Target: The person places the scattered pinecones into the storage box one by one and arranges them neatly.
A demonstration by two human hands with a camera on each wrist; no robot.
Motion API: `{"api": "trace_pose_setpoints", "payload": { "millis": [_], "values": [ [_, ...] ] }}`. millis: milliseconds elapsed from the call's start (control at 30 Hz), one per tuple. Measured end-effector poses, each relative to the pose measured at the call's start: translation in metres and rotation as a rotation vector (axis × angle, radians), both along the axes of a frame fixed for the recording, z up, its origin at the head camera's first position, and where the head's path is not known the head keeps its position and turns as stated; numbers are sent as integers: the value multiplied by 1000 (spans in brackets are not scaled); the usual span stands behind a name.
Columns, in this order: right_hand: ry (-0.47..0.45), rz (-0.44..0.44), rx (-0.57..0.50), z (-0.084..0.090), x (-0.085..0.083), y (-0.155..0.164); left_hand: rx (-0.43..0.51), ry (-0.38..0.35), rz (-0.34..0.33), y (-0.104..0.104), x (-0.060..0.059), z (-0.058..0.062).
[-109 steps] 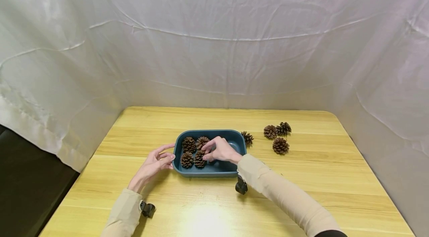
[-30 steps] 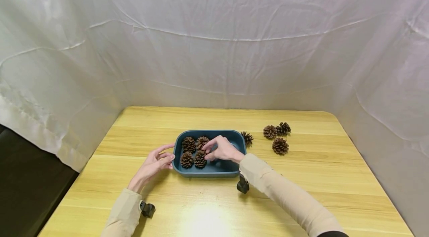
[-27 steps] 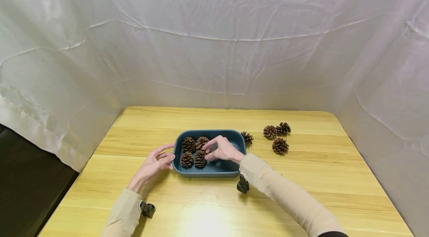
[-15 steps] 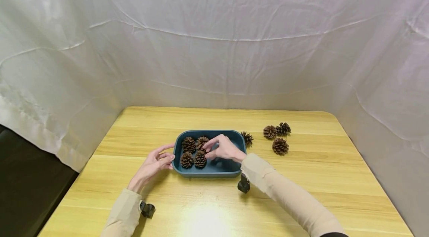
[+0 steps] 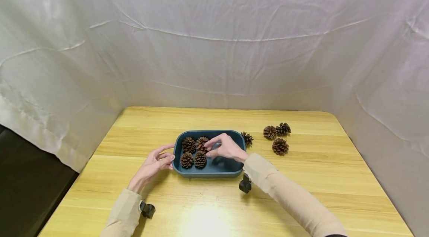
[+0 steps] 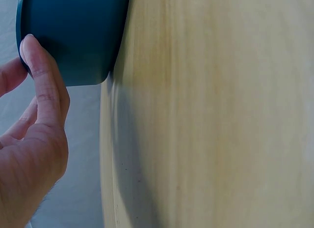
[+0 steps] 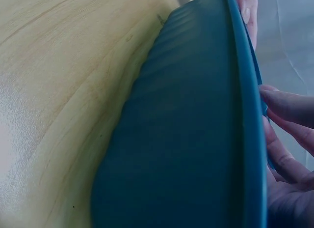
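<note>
A dark blue rectangular box (image 5: 211,174) stands on the table, with several brown pine cones grouped in its left half. My left hand (image 5: 152,164) touches the box's left end, its thumb and fingers fairly straight against the outer wall and rim. My right hand (image 5: 228,148) is over the box's middle, thumb and index fingertips a little apart, right beside the front right pine cone (image 5: 200,159) and the back right pine cone (image 5: 202,143). No pine cone shows between them. In the right wrist view the box wall hides part of that hand.
Outside the box, a pine cone (image 5: 247,138) lies by its right back corner. Farther right on the wooden table (image 5: 318,162) are three more, including the nearest pine cone (image 5: 280,146). A pale curtain (image 5: 228,62) hangs behind and along the sides.
My right hand has shifted slightly right and up, its fingertips drawing away from the front right pine cone, which stays in the box. The left hand and the box have not moved.
</note>
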State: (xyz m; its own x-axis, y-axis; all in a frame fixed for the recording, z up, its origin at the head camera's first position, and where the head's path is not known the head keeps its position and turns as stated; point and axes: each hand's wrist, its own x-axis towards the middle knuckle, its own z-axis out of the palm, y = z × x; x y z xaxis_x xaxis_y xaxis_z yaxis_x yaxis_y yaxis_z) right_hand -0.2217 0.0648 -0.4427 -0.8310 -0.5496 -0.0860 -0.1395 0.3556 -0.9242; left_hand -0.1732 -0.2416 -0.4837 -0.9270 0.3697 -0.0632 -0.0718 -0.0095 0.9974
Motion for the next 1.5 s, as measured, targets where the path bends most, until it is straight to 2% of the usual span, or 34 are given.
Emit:
{"api": "trace_pose_setpoints", "payload": {
  "millis": [433,833,1267,1500],
  "values": [
    [-21,-10,-75,5,2,12,-6,-3,12,0,0,0],
    [-64,-79,-144,11,4,25,-11,9,12,0,0,-2],
    [-52,-144,-263,14,8,44,16,25,-8,-2,-1,-3],
    [13,-180,-304,15,10,60,25,23,-9,-1,-1,-3]
  ]
}}
